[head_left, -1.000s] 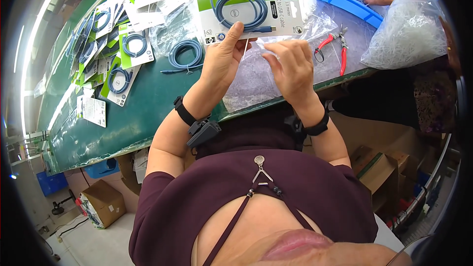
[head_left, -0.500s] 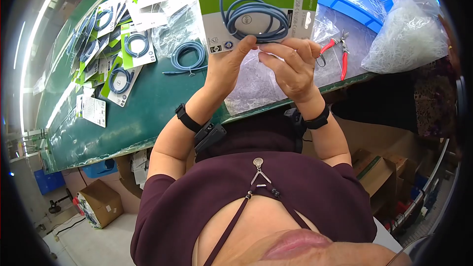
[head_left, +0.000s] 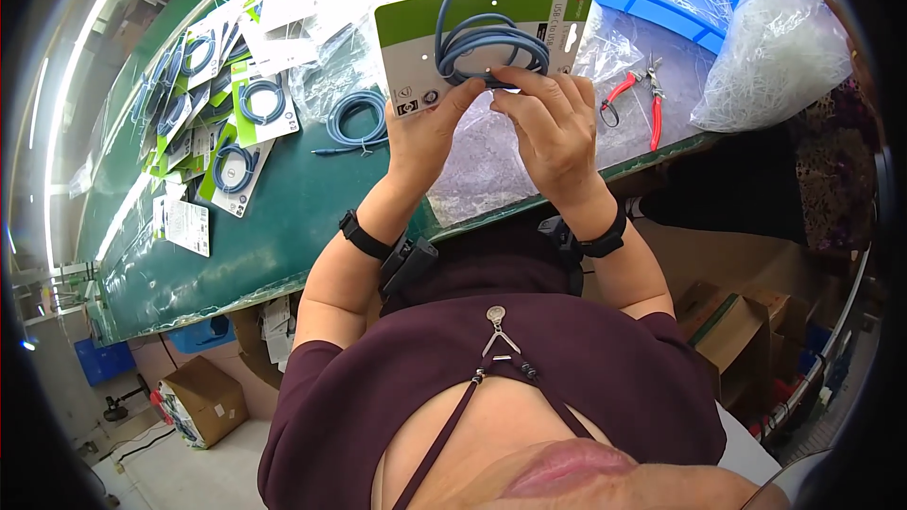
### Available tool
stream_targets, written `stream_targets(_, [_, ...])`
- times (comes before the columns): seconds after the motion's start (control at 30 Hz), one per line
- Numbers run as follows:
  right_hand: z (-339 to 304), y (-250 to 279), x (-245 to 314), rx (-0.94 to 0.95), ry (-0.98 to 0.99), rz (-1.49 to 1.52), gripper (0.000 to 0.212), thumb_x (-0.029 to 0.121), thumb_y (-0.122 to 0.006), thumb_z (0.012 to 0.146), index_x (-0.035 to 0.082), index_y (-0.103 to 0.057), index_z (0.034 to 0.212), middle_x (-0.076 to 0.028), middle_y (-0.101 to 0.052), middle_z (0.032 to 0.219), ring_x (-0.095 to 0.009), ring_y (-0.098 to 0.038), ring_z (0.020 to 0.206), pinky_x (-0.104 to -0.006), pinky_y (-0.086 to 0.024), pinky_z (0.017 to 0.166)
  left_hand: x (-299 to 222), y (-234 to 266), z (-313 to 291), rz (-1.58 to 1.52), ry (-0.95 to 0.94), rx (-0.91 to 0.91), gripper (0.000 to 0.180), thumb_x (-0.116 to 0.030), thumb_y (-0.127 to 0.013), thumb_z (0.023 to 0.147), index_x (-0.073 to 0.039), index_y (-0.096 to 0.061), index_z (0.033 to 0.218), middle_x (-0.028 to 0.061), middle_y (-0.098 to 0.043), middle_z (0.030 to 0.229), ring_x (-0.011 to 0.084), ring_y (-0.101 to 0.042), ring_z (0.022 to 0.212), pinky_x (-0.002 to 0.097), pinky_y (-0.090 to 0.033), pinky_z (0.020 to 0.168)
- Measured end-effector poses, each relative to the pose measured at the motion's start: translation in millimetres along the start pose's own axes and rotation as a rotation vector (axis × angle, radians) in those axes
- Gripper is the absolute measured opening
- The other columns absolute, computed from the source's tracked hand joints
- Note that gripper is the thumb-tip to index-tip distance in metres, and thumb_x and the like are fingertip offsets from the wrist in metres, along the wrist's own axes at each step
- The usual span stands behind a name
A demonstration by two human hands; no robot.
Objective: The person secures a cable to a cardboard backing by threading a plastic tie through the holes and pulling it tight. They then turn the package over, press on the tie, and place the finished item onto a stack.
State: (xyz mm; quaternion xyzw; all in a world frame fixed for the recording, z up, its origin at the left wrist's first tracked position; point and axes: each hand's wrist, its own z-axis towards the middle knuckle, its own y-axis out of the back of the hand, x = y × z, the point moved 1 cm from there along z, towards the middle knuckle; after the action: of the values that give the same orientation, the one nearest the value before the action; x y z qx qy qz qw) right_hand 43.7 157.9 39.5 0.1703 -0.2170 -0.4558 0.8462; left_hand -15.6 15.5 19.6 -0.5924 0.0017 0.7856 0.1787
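A white and green cable packaging card [head_left: 402, 42] is held up in front of me, with a coiled blue cable [head_left: 515, 35] lying against its face. My left hand [head_left: 422, 140] grips the card's lower left, its thumb pressing the bottom of the coil and its other fingers hidden behind. At the coil's lower edge, the bent fingers of my right hand [head_left: 553, 127] pinch close to the left thumb; any small tie between them is hidden. One cable end rises past the card's top. Left of my left hand, a loose blue cable coil [head_left: 357, 121] lies on the green table.
Several carded cables [head_left: 263, 102] are heaped on the table [head_left: 274, 241] at the left. Red-handled pliers [head_left: 656, 121] lie right of my hands. Behind them stand a blue tray [head_left: 699, 30] of thin white strips and a bulging clear bag [head_left: 756, 94].
The card has shifted slightly left and tilted a little. My right fingers have moved left and curled onto the coil's lower edge, near the left thumb.
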Motion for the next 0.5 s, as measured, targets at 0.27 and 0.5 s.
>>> stream_targets(0.27, [-12,-11,-9,-0.089,-0.077,0.295,0.025,-0.003,-0.072,0.067,0.006,-0.066,0.089,-0.009,-0.068,0.100,-0.023,-0.061,0.085,-0.0314,-0.043,0.076,-15,0,-7,0.367,-0.113,-0.033,0.022,-0.005,-0.074,0.076,-0.001,-0.067,0.096,0.0067,-0.068,0.087,0.0113,-0.063,0.076,0.0232,-0.050,0.063])
stream_targets(0.5, [-26,-9,-11,-0.113,-0.078,0.364,0.021,0.007,-0.072,0.069,0.005,-0.067,0.089,-0.008,-0.065,0.099,-0.025,-0.062,0.090,-0.0352,-0.045,0.083,-47,-1,3,0.688,-1.008,0.294,0.034,-0.005,-0.071,0.069,-0.001,-0.067,0.103,0.0118,-0.064,0.098,0.0270,-0.067,0.089,0.0296,-0.056,0.072])
